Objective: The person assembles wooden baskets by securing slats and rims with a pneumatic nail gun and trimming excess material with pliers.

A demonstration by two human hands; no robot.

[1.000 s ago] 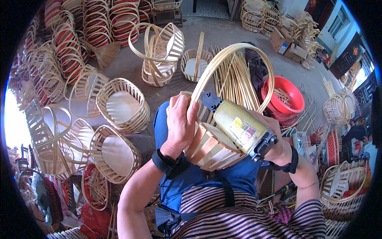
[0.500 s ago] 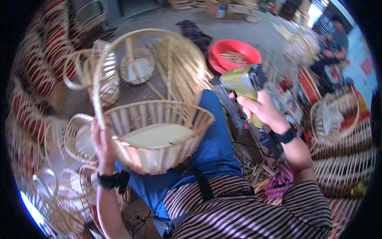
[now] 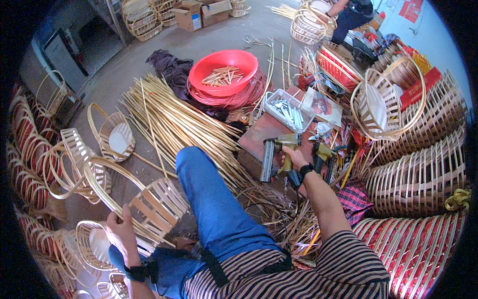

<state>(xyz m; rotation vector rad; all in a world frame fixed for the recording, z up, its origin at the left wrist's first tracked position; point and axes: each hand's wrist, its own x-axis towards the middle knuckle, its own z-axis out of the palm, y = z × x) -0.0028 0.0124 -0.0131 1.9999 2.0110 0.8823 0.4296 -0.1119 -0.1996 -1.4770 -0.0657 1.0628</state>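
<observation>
My left hand [image 3: 122, 233] is closed around the rim and handle of a woven bamboo basket [image 3: 162, 205]. The basket is tipped on its side by my left thigh, its slatted wall facing up. In my right hand [image 3: 296, 158] is an olive-green pneumatic nail gun [image 3: 271, 155] with a silver magazine, gripped by its handle. The gun is low over a reddish-brown board [image 3: 259, 137]; whether it touches the board I cannot tell. A second olive-green power tool [image 3: 324, 151] lies just right of that hand. A white plastic basket [image 3: 290, 110] of metal strips sits beyond the gun.
Bamboo sticks [image 3: 174, 117] lie in a heap ahead of my knee. Behind them stands a red basin [image 3: 223, 74] holding short pieces. Finished baskets [image 3: 117, 137] are at left; large stacks of baskets [image 3: 418, 174] rise at right. Another person [image 3: 348, 17] works at the far right.
The nail gun has come down from a raised position to the board. The basket has shifted left and tipped over from upright on my lap. The view has turned right.
</observation>
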